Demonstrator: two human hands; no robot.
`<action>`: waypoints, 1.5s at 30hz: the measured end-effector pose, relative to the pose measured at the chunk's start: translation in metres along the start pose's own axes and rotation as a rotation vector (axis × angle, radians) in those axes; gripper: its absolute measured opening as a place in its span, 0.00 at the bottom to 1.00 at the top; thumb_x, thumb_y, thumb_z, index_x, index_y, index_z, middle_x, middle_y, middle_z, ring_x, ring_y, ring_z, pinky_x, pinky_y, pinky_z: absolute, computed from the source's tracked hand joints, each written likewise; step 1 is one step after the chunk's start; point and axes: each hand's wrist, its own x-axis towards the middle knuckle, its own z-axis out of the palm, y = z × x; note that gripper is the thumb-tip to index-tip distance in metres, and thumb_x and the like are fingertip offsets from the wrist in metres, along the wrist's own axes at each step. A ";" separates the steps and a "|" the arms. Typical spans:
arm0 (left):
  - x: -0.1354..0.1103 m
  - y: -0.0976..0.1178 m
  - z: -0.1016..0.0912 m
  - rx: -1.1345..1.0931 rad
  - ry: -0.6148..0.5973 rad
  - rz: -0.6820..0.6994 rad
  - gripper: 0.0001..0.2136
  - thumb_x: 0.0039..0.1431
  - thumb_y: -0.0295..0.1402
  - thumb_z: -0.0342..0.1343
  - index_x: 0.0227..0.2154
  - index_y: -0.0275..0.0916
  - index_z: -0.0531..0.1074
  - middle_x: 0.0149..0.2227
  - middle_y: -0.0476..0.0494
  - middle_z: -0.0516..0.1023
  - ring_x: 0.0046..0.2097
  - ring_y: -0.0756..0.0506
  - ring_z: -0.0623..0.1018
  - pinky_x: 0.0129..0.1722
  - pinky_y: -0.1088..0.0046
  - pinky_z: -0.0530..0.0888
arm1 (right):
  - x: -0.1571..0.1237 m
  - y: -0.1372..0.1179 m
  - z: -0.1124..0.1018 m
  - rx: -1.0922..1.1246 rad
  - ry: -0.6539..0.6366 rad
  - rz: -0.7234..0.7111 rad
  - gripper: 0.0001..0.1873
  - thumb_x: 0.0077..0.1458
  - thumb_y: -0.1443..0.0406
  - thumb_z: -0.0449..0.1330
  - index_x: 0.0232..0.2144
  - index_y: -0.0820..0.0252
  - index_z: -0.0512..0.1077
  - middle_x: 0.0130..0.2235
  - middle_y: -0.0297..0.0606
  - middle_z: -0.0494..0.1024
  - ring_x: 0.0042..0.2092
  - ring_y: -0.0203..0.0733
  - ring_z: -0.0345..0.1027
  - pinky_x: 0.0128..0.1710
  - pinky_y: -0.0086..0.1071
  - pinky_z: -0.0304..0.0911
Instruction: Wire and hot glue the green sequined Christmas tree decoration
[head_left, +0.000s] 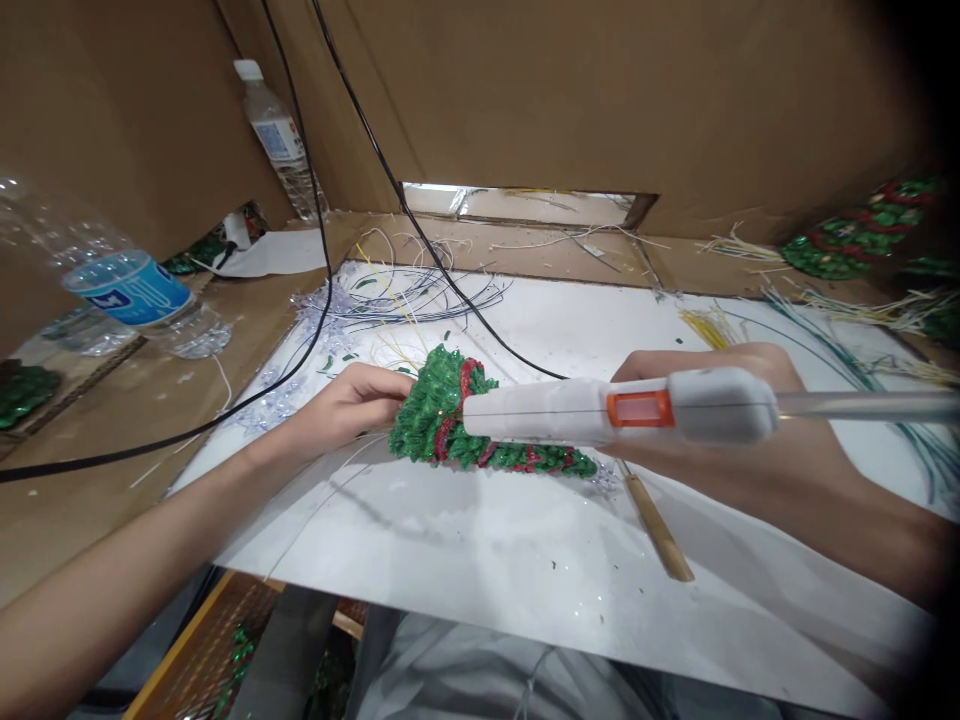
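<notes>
A green and red tinsel cone (450,425), shaped like a small tree, lies on its side on the white sheet (480,550). My left hand (352,405) is closed round its wide left end. My right hand (720,385) grips a white glue gun (600,412) with an orange window. The gun's nozzle points left and touches the cone near its red band. A clear glue stick (870,405) juts out of the gun's back to the right. A wooden stick (656,525) pokes out from under the cone's narrow end.
Two black cables (322,290) cross the sheet from the back. Plastic water bottles stand at the left (135,295) and back left (281,140). Loose wires (420,290) and yellow strands (705,325) litter the sheet. More tinsel pieces (862,235) lie at the right. Cardboard walls enclose the bench.
</notes>
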 end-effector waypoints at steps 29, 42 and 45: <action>-0.005 0.005 0.001 0.080 -0.040 0.137 0.12 0.54 0.41 0.64 0.27 0.37 0.81 0.27 0.42 0.78 0.30 0.47 0.73 0.28 0.73 0.67 | -0.013 0.018 0.010 -0.230 0.323 -0.509 0.08 0.47 0.63 0.53 0.21 0.54 0.69 0.14 0.27 0.61 0.16 0.34 0.50 0.19 0.31 0.43; -0.004 0.006 0.001 0.091 -0.038 0.138 0.13 0.54 0.42 0.65 0.25 0.36 0.80 0.25 0.45 0.74 0.28 0.49 0.69 0.28 0.72 0.63 | -0.011 0.017 0.007 -0.178 0.261 -0.559 0.08 0.51 0.63 0.53 0.23 0.55 0.70 0.15 0.26 0.63 0.16 0.32 0.54 0.17 0.28 0.46; -0.005 0.006 0.000 0.089 -0.043 0.134 0.13 0.54 0.42 0.65 0.25 0.36 0.80 0.24 0.46 0.73 0.28 0.49 0.68 0.27 0.73 0.63 | -0.011 0.016 0.005 -0.196 0.292 -0.555 0.10 0.53 0.62 0.53 0.22 0.55 0.70 0.14 0.25 0.61 0.16 0.32 0.53 0.17 0.28 0.45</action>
